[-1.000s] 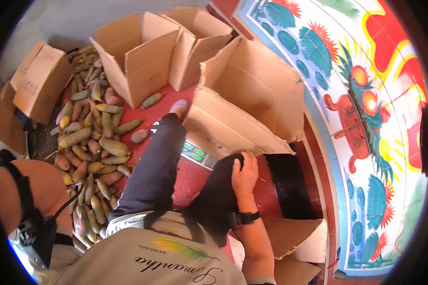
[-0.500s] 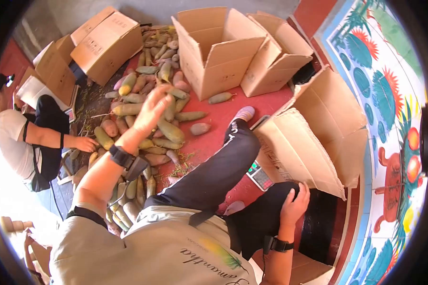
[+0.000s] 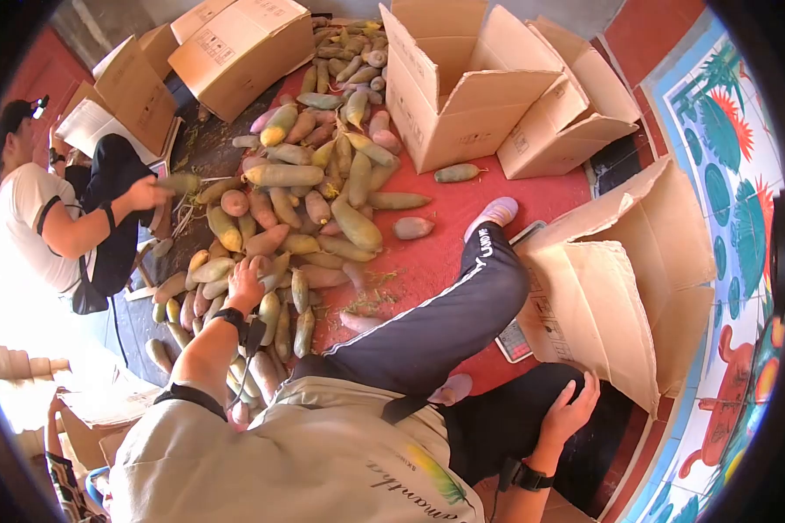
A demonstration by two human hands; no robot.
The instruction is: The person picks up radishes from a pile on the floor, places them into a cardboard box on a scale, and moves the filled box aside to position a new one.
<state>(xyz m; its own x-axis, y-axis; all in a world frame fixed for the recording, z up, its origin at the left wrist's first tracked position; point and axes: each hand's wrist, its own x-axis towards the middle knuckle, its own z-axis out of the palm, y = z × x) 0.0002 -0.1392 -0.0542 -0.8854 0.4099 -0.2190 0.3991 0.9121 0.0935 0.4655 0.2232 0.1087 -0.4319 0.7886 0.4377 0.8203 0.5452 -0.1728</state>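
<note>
My left hand (image 3: 246, 284) reaches down onto the heap of long green and reddish radishes (image 3: 286, 174). Its fingers stretch over the radishes, touching the pile beside a green radish (image 3: 276, 272); none is lifted in it. On my bent right knee rests my right hand (image 3: 572, 408), fingers apart and holding nothing. Beside that leg, a large opened cardboard box (image 3: 595, 301) stands at the right, with part of a digital scale (image 3: 515, 342) showing next to it.
Another person (image 3: 52, 209) sits at the left, a blurred radish (image 3: 180, 183) in hand. Two open cartons (image 3: 475, 113) stand at the back, with a closed-looking box (image 3: 240, 57) farther left. A lone radish (image 3: 412, 227) lies on the red floor (image 3: 445, 270). A painted wall (image 3: 733, 261) borders the right.
My left hand has come down from above the heap onto its nearer part. My view has shifted left. The other person's hand has risen with a radish. My right hand stays on the knee.
</note>
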